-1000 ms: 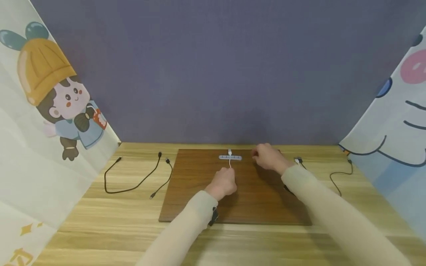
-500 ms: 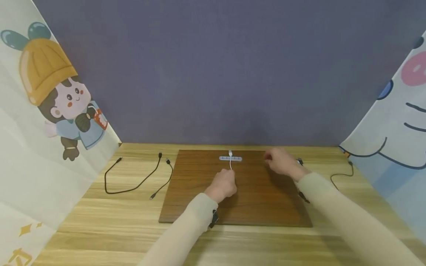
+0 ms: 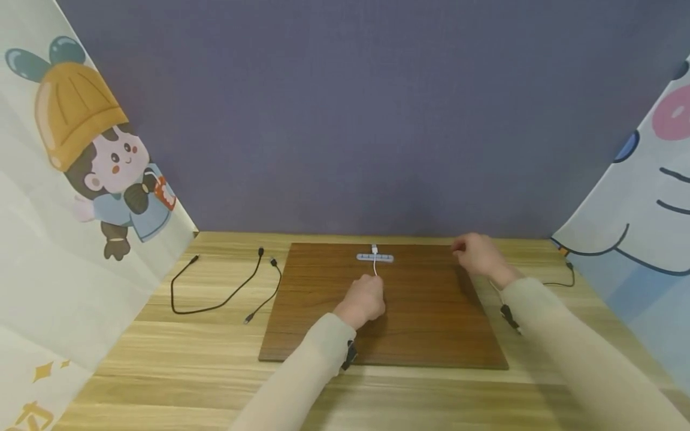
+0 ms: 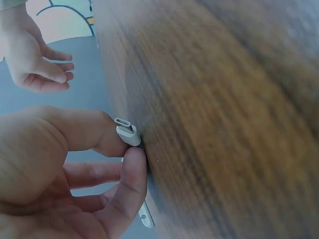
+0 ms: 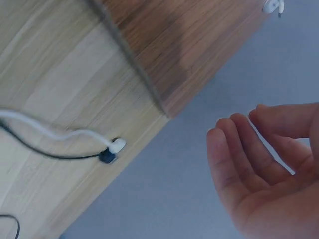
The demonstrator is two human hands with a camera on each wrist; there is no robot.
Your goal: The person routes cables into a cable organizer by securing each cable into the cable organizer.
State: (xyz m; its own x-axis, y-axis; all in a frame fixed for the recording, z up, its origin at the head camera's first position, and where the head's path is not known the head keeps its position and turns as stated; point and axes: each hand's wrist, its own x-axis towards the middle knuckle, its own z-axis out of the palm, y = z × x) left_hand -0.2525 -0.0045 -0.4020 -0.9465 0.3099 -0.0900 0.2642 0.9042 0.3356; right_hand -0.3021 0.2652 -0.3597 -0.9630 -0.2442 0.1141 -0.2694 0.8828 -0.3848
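Observation:
My left hand (image 3: 362,299) pinches a white charging cable just behind its USB-C plug (image 4: 128,134), low over the brown board. From there the white cable (image 3: 375,267) runs up to a pale cable-clip strip (image 3: 385,258) at the board's back edge, crossing its middle. Its other plug (image 3: 374,248) sticks out past the strip. My right hand (image 3: 481,257) hovers above the board's back right corner. Its fingers (image 5: 224,154) are loosely bent, with nothing between them.
The brown board (image 3: 431,311) lies on a light wooden table (image 3: 215,383). Left of it are a long black cable (image 3: 215,306) and a short black cable (image 3: 278,281). Under my right arm, a white cable (image 5: 55,133) and a black cable (image 5: 60,157) lie beside the board. A purple-grey panel (image 3: 345,120) stands behind.
My right hand has moved right, away from the clip strip toward the board's right edge. My left hand keeps its pinch on the white cable and has hardly moved.

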